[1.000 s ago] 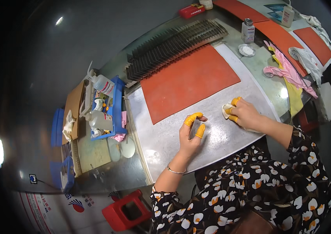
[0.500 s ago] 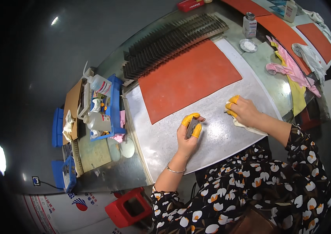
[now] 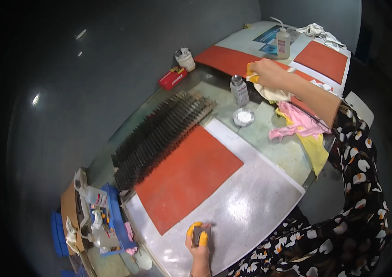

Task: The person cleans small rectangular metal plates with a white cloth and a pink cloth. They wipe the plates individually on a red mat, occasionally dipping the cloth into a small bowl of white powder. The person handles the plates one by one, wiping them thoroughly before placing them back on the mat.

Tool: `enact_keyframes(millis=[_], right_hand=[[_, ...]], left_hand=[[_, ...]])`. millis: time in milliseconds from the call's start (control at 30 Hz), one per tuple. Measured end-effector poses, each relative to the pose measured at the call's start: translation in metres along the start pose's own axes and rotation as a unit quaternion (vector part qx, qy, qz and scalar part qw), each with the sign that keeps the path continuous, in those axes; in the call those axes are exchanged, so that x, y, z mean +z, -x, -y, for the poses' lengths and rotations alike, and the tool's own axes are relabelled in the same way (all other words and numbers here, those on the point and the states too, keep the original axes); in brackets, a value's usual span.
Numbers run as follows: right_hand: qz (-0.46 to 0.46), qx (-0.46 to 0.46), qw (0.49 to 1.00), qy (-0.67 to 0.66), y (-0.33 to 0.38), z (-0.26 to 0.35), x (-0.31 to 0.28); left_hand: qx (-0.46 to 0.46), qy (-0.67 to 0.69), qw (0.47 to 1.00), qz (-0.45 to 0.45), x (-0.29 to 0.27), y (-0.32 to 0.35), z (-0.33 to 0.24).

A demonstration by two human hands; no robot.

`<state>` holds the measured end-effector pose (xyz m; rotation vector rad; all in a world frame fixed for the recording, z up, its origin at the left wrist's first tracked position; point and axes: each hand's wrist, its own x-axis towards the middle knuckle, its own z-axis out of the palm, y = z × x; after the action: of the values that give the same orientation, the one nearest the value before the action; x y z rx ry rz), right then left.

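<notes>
My left hand, with yellow finger cots on the fingertips, holds a small grey square part flat on the shiny metal sheet near the table's front edge. My right hand, also with yellow fingertips, is stretched far out to the right and grips a white cloth next to a small clear bottle. A large orange mat lies on the sheet, just beyond my left hand.
A dark rack of ribbed plates runs along the back. A small white dish, pink and yellow cloths, a squeeze bottle, a red box, a jar, more orange mats, a blue tray with bottles.
The view has swung toward the right. My right hand left the metal sheet and reached out with the cloth to the bottle area. My left hand stayed on the grey part.
</notes>
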<state>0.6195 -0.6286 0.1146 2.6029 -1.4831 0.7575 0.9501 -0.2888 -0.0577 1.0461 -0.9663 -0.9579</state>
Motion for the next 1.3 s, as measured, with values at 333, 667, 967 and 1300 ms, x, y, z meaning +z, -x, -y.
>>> enact_keyframes(millis=[333, 667, 967, 1300], right_hand=[[0.067, -0.157, 0.972, 0.161, -0.076, -0.048, 0.088], [0.040, -0.067, 0.969, -0.236, 0.045, 0.064, 0.048], [-0.036, -0.203, 0.866, -0.456, 0.160, 0.246, 0.100], [-0.076, -0.265, 0.869, -0.410, 0.186, 0.280, 0.128]], left_hand=[[-0.011, -0.098, 0.994, -0.041, -0.003, -0.006, 0.008], [0.060, -0.201, 0.975, 0.070, 0.016, -0.035, 0.008], [0.145, -0.247, 0.957, 0.052, 0.021, -0.025, -0.001], [0.164, -0.229, 0.959, 0.028, 0.011, -0.009, 0.006]])
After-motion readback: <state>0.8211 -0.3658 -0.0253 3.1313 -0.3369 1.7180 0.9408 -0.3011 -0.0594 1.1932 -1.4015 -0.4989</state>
